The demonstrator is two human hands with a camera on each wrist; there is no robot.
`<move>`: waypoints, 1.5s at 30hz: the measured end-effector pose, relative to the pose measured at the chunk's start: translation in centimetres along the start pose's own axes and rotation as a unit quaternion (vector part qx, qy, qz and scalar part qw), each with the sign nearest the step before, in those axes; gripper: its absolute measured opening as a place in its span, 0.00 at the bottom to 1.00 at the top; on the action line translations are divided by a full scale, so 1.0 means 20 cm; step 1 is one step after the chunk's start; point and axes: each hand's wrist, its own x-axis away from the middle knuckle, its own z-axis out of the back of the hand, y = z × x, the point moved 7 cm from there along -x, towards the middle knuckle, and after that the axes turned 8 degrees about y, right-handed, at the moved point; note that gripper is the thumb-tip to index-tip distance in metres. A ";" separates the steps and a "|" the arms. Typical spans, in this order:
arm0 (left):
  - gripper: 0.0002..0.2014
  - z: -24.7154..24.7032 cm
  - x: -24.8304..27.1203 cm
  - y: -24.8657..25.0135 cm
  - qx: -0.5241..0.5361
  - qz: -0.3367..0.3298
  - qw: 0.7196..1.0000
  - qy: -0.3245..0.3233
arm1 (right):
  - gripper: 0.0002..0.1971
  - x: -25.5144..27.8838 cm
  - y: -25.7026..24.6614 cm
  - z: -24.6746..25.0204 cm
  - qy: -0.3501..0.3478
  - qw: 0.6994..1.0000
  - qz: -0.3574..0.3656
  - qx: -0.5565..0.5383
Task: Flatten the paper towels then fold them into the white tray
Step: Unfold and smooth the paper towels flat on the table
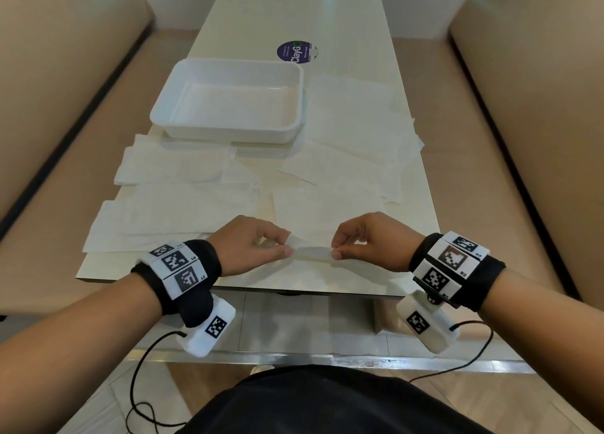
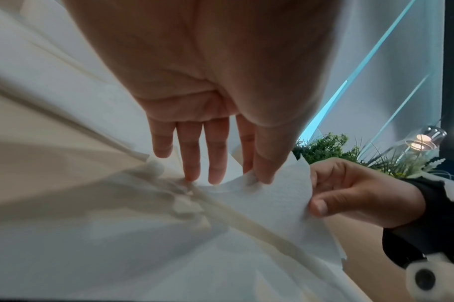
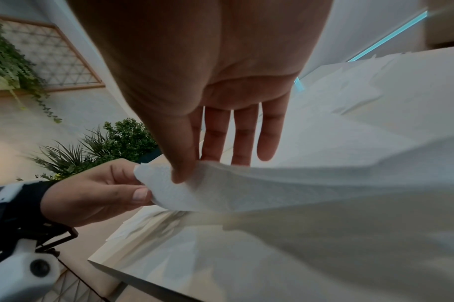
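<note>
Pinching paper towel (image 1: 312,253), left hand (image 1: 253,245), right hand (image 1: 371,240)

A café or restaurant booth: beige padded benches (image 1: 81,74) flank a long pale surface (image 1: 327,24) with a round purple sticker (image 1: 295,52); potted greenery (image 3: 112,143) and a wall trellis (image 3: 52,53) stand nearby.

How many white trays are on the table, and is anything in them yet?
1. The white tray sits at the table's far left, partly on loose paper towels; its inside looks empty. No other tray shows.
</note>
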 end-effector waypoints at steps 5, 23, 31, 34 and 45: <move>0.10 0.01 -0.04 -0.03 0.023 0.019 1.000 0.009 | 0.13 0.01 0.01 0.00 0.006 1.000 -0.008 -0.007; 0.17 0.15 -0.09 0.00 0.120 -0.032 0.983 0.137 | 0.07 -0.03 0.07 0.19 0.099 0.981 -0.036 0.165; 0.15 0.21 -0.17 -0.03 0.293 0.016 0.945 0.143 | 0.14 -0.09 0.11 0.44 0.248 0.966 -0.053 -0.060; 0.21 0.19 -0.19 -0.02 0.221 0.015 0.968 0.119 | 0.18 -0.12 0.10 0.47 0.263 0.955 -0.041 -0.133; 0.12 0.31 -0.22 0.01 0.327 0.021 0.927 0.181 | 0.36 -0.12 0.13 0.44 0.201 0.953 -0.075 -0.213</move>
